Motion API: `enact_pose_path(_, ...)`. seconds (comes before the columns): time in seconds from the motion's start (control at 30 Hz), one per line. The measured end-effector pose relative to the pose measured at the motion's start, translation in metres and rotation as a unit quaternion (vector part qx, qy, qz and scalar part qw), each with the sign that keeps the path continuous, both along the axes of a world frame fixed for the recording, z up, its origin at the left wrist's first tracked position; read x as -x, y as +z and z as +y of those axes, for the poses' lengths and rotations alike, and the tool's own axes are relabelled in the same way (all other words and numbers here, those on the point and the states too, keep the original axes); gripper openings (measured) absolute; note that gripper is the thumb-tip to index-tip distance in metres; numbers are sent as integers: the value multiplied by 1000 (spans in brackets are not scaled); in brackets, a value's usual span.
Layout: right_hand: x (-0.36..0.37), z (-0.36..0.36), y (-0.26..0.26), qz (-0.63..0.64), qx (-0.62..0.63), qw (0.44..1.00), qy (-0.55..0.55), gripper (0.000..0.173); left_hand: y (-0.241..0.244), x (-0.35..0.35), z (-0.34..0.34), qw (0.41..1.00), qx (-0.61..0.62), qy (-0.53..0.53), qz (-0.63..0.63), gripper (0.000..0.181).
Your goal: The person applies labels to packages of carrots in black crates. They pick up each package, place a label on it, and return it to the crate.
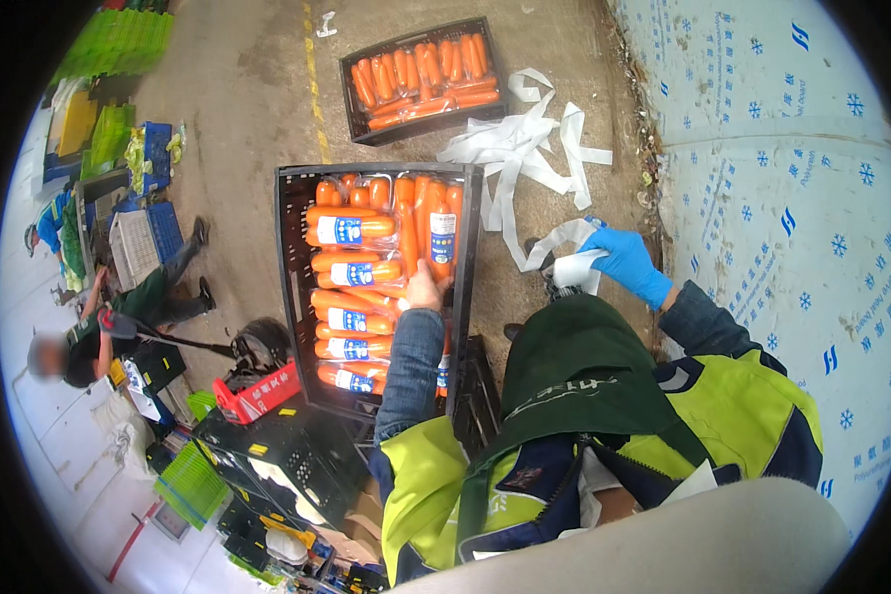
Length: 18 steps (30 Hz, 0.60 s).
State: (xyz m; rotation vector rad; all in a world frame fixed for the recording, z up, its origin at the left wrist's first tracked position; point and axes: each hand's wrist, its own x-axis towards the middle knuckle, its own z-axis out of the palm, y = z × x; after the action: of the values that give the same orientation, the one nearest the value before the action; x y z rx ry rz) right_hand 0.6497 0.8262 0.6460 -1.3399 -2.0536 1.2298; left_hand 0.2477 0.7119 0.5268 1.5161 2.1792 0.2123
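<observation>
A black plastic crate [287, 297] stands before me, filled with clear packs of carrots, many bearing blue-and-white labels. My bare left hand [425, 288] grips the near end of a labelled carrot pack [441, 230] at the crate's right side; its fingers are partly hidden. To the right of the crate, my right hand [624, 260], in a blue glove, holds a roll of white strip [578, 271]. A loose length curls from the roll towards a tangled heap of white strip [516, 141] on the floor.
Beyond lies a second black crate of carrot packs [423, 78]. A printed insulated-panel wall [772, 185] runs along the right. Stacked black crates [289, 453] and a red container [256, 393] stand at the lower left. Two other people are at the left, near a blue crate [165, 232].
</observation>
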Motion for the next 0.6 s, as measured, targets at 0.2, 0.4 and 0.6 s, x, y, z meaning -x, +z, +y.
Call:
enact_pose_path(0.2, 2, 2, 61, -23, -36, 999, -4, 13, 153, -90, 55, 922, -162, 68, -345, 39)
enact_pose_path(0.4, 28, 17, 138, 132, 2, 987, -88, 23, 213, -165, 36, 820, 13, -74, -567, 19)
enact_pose_path(0.6, 56, 26, 210, -45, -454, 890, 17, 56, 208, -165, 45, 745, -70, -63, -660, 21)
